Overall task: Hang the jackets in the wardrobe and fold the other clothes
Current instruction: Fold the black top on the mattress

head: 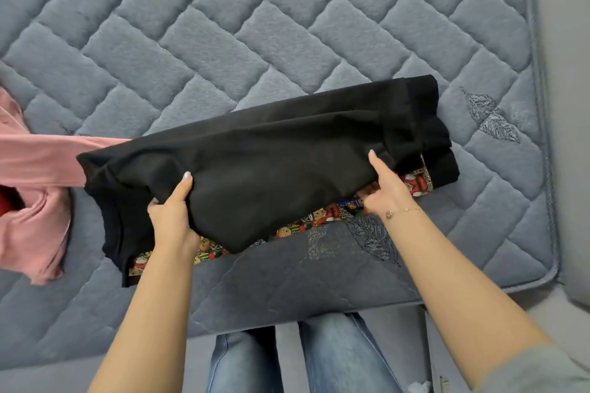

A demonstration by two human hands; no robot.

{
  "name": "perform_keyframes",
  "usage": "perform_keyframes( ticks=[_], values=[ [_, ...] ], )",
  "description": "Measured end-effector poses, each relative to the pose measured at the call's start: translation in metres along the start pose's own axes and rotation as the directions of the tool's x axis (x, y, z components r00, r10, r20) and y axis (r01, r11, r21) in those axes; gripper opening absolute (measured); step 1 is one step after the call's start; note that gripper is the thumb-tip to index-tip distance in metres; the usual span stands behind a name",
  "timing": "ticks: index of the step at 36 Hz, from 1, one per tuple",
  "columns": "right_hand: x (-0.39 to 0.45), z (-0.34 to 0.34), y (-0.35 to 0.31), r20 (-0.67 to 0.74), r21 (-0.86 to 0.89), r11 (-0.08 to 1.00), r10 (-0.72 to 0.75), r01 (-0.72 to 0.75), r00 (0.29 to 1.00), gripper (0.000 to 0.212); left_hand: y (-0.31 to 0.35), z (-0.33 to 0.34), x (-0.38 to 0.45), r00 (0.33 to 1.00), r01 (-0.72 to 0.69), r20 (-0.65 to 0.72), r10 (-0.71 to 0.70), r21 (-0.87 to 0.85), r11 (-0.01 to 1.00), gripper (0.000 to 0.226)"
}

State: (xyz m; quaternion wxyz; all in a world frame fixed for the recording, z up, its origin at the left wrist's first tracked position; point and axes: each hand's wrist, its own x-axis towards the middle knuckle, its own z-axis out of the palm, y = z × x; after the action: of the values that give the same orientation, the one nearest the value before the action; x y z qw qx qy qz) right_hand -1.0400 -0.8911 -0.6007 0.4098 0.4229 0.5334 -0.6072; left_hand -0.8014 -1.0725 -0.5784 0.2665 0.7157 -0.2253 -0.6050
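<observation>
A black garment (pixel 271 156), folded into a long band, lies slantwise across the near part of the blue quilted mattress (pixel 223 25). My left hand (pixel 174 214) grips its near edge at the left, thumb on top and fingers tucked under. My right hand (pixel 384 188) holds the near edge further right, thumb up against the cloth. Under the black garment lies a colourful patterned cloth (pixel 306 223), with only its near strip showing. A pink garment (pixel 35 188) lies spread at the left edge, one sleeve reaching under the black garment's left end.
Something red (pixel 8 201) shows beside the pink garment at the far left. The mattress's rounded corner (pixel 549 271) is at the right, with grey floor (pixel 568 105) beyond. My legs in blue jeans (pixel 338 354) stand against the near mattress edge.
</observation>
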Motion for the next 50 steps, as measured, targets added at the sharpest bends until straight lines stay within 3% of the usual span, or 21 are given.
perform_keyframes(
  ticks=[4,7,9,11,14,17,22,27,31,35,38,42,46,50],
  values=[
    [0.0,0.016,-0.007,0.069,0.016,0.998,0.065,-0.066,0.996,0.044,-0.003,0.002,-0.002,0.987,0.159,0.037,-0.157,-0.047,0.986,0.035],
    [0.0,0.022,-0.017,0.085,0.01,0.999,-0.049,0.049,0.995,0.031,-0.005,-0.001,-0.004,0.97,0.239,0.063,-0.234,-0.075,0.968,0.029],
    [-0.001,0.023,-0.022,0.034,-0.018,0.986,-0.165,0.166,0.986,0.035,-0.005,-0.003,-0.004,0.98,0.198,0.037,-0.196,-0.071,0.978,0.046],
    [-0.001,0.021,-0.028,-0.071,0.012,0.95,-0.31,0.312,0.948,0.055,-0.004,-0.005,-0.003,0.991,0.13,0.03,-0.128,-0.057,0.99,0.053],
    [-0.008,0.015,-0.028,-0.121,0.0,0.857,-0.511,0.515,0.851,0.059,0.0,-0.013,-0.005,0.994,0.083,0.071,-0.081,-0.036,0.996,0.043],
    [-0.012,-0.004,-0.017,-0.119,-0.011,0.814,-0.578,0.581,0.807,0.052,0.001,-0.024,-0.001,0.996,0.035,0.083,-0.033,-0.024,0.999,0.036],
    [-0.005,-0.04,0.018,-0.198,-0.172,0.848,-0.528,0.501,0.826,0.054,-0.01,-0.042,0.012,0.998,-0.021,0.054,0.014,0.128,0.992,0.056],
    [0.008,-0.054,0.025,-0.205,-0.35,0.925,-0.227,0.145,0.952,0.051,-0.033,-0.042,0.026,0.992,0.121,0.017,-0.127,0.186,0.975,0.058],
    [0.002,-0.059,0.017,-0.114,-0.552,0.833,-0.117,0.035,0.987,0.058,-0.039,-0.04,0.035,0.995,0.094,0.021,-0.1,0.191,0.977,0.066],
    [-0.008,-0.066,0.014,-0.091,-0.74,0.662,-0.275,0.12,0.957,0.058,-0.037,-0.042,0.031,0.99,0.137,0.011,-0.139,0.12,0.983,0.081],
    [-0.015,-0.067,0.01,-0.014,-0.696,0.633,-0.483,0.339,0.875,0.052,-0.036,-0.041,0.024,0.99,0.138,0.023,-0.14,0.073,0.988,0.084],
    [-0.023,-0.055,-0.011,0.088,-0.333,0.745,-0.585,0.578,0.806,0.008,-0.034,-0.032,0.019,0.996,0.075,0.044,-0.078,0.082,0.994,0.079],
    [-0.01,-0.044,-0.043,0.06,-0.18,0.78,-0.6,0.6,0.798,0.007,-0.031,-0.017,0.028,0.999,0.021,0.023,-0.023,0.081,0.996,0.096],
    [0.02,-0.042,-0.054,-0.003,-0.284,0.844,-0.476,0.455,0.88,0.015,-0.033,0.001,0.041,0.994,0.05,-0.107,-0.032,0.169,0.984,0.103]
  ],
)
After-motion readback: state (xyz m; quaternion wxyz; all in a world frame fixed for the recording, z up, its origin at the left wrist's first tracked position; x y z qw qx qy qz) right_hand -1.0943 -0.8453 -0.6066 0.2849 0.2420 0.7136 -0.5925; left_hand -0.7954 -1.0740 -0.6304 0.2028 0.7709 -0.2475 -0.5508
